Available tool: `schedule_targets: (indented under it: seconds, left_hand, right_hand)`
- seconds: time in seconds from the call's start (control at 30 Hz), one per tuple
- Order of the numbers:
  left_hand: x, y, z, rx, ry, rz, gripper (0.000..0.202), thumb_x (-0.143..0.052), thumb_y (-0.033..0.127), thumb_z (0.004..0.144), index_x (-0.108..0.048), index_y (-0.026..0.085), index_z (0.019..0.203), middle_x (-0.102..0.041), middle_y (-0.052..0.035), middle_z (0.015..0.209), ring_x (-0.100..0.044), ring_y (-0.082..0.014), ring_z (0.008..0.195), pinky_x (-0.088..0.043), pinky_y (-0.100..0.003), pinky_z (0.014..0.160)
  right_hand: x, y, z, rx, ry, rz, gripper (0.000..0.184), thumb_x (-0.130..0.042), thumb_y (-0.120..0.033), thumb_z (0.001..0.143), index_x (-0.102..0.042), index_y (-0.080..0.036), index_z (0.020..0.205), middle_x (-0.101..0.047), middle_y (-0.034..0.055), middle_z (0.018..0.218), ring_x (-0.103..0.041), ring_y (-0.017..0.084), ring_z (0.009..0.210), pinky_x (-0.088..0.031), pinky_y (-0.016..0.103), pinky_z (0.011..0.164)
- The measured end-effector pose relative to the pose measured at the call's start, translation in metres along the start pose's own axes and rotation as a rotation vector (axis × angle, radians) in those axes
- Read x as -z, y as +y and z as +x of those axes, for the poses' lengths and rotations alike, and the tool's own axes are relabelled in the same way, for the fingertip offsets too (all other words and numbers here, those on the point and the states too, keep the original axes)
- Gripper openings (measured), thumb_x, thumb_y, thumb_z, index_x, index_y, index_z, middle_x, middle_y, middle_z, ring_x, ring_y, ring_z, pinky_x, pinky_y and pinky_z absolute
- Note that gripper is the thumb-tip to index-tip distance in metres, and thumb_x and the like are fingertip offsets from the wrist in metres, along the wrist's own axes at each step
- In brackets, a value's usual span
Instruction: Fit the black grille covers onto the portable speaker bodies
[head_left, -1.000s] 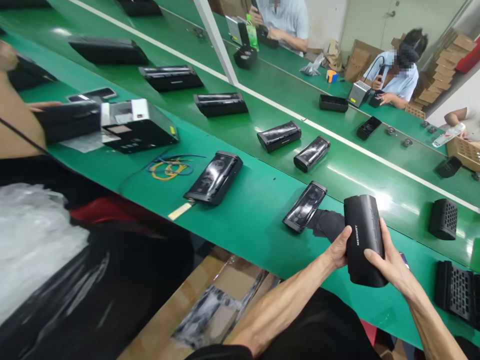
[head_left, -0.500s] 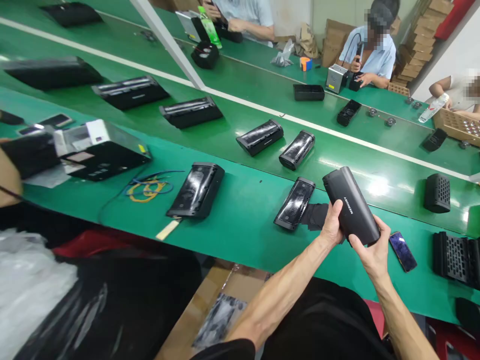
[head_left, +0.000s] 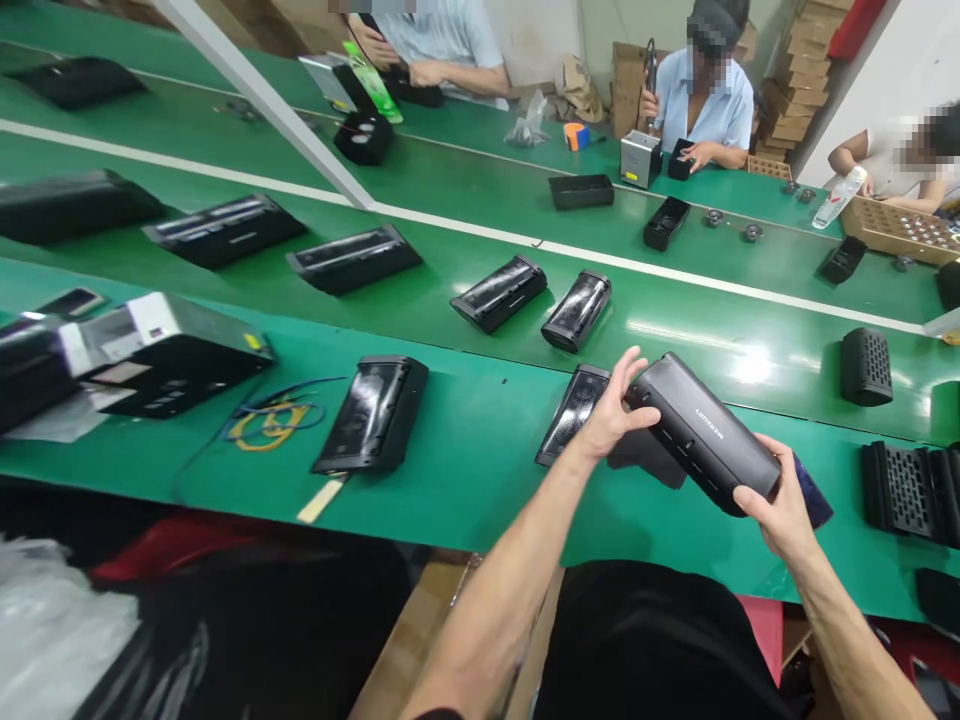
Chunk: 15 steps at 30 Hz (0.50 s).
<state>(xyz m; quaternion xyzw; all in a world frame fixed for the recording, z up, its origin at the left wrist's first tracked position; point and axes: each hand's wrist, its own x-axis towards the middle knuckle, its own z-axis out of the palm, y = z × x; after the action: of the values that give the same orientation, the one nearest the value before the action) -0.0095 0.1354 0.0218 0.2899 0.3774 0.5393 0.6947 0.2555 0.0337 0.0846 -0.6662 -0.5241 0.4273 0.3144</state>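
Note:
I hold a black speaker housing [head_left: 705,432] with white lettering above the green bench [head_left: 480,470], tilted down to the right. My left hand [head_left: 611,410] grips its upper left end, fingers curled over the top. My right hand [head_left: 776,498] clasps its lower right end. A dark cloth [head_left: 646,456] lies on the bench beneath it. A speaker body with a glossy grille [head_left: 568,412] lies just left of my left hand. A phone [head_left: 814,492] peeks out behind my right hand.
More speaker bodies [head_left: 373,412] lie along the bench and on the conveyor belt [head_left: 450,300] behind it. A metal box [head_left: 161,350] and coloured wires [head_left: 274,420] sit at left, black grilles [head_left: 904,490] at right. Other people work at the far bench.
The housing has swung from upright to lying slanted, nearly level. My left hand moved to its upper end and my right hand to its lower end. The view shifted left.

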Motion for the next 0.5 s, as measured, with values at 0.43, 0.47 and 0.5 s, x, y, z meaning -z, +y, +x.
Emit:
schedule_targets:
  seconds: [0.43, 0.47, 0.5]
  left_hand:
    - [0.009, -0.009, -0.031, 0.121, -0.089, 0.052, 0.108, -0.098, 0.039, 0.056, -0.060, 0.024, 0.156, -0.072, -0.0081, 0.138, -0.063, -0.0378, 0.129, -0.042, -0.048, 0.120]
    - [0.006, -0.017, -0.037, 0.115, -0.054, -0.014, 0.107, -0.097, 0.039, 0.056, -0.060, 0.023, 0.155, -0.072, -0.0085, 0.139, -0.063, -0.0376, 0.130, -0.042, -0.048, 0.120]
    - [0.002, -0.025, -0.043, 0.121, -0.022, -0.097, 0.105, -0.095, 0.040, 0.058, -0.060, 0.024, 0.155, -0.073, -0.0088, 0.139, -0.063, -0.0374, 0.132, -0.042, -0.048, 0.120]
  right_hand:
    - [0.039, -0.004, -0.002, -0.079, -0.173, -0.039, 0.100, -0.077, -0.082, 0.076, -0.046, -0.026, 0.153, -0.063, 0.0167, 0.142, -0.067, 0.037, 0.121, -0.058, 0.049, 0.099]
    - [0.040, -0.002, -0.004, -0.065, -0.173, -0.022, 0.108, -0.074, -0.085, 0.077, -0.037, -0.029, 0.162, -0.058, 0.0180, 0.151, -0.065, 0.038, 0.128, -0.057, 0.050, 0.103]
    - [0.039, 0.001, -0.007, -0.041, -0.158, 0.001, 0.117, -0.070, -0.088, 0.077, -0.024, -0.032, 0.169, -0.052, 0.0189, 0.160, -0.062, 0.039, 0.136, -0.056, 0.052, 0.107]
